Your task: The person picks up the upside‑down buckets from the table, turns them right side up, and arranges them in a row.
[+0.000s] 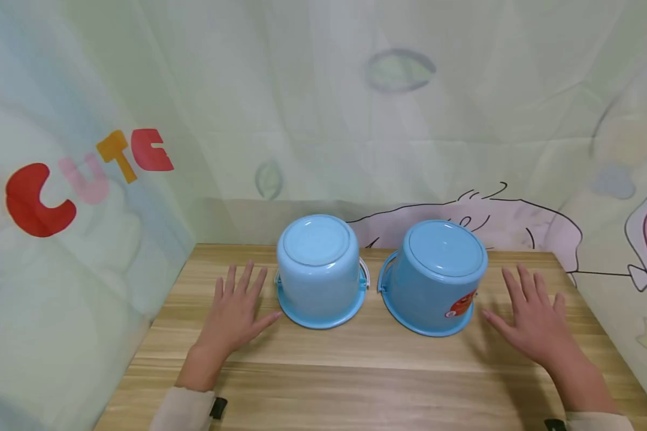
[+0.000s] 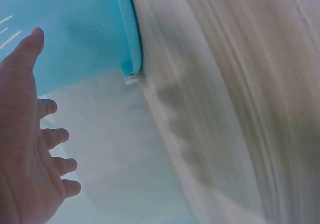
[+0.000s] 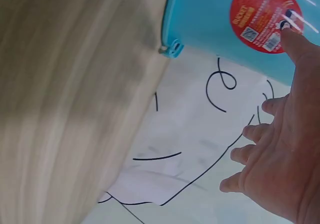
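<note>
Two light blue plastic buckets stand upside down on a wooden table. The left bucket (image 1: 319, 275) has a white handle grip folded low at its right side. On the right bucket (image 1: 437, 281) a round red sticker (image 3: 267, 16) shows, and its blue handle hangs on the left side. My left hand (image 1: 232, 314), fingers spread, is beside the left bucket, its thumb pointing at the bucket's lower rim. To the right of the right bucket, my right hand (image 1: 536, 317) is held with straight, spread fingers above its shadow. Neither hand grips anything.
The wooden table (image 1: 334, 389) ends at a printed cloth backdrop (image 1: 313, 120) behind the buckets. Similar cloth hangs along both sides, with the letters CUTE (image 1: 40, 200) on the left. A narrow gap separates the two buckets.
</note>
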A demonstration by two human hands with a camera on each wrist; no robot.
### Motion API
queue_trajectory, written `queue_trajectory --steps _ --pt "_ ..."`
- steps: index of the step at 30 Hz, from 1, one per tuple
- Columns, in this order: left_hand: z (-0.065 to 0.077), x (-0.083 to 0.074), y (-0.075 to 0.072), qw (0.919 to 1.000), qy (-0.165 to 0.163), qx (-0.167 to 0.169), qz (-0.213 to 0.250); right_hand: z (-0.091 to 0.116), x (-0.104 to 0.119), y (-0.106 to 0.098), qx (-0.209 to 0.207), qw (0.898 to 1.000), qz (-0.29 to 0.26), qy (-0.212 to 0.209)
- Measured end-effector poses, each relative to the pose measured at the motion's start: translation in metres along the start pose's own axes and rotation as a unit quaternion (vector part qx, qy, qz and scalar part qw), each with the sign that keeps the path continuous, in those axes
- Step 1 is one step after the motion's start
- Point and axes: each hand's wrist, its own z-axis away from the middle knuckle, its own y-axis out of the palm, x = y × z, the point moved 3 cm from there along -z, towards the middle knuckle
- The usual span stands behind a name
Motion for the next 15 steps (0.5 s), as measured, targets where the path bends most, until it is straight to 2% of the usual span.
queue_trajectory --steps 5,15 --pt "-0.001 -0.005 -0.009 0.9999 0.01 -0.007 -0.007 -0.003 0.006 -0.006 -0.002 1.0 -0.006 -0.009" --pt "0.0 -0.011 -0.024 0.9989 0.035 -0.013 -0.027 -0.009 0.022 -0.02 -0.051 0.997 -0.013 -0.055"
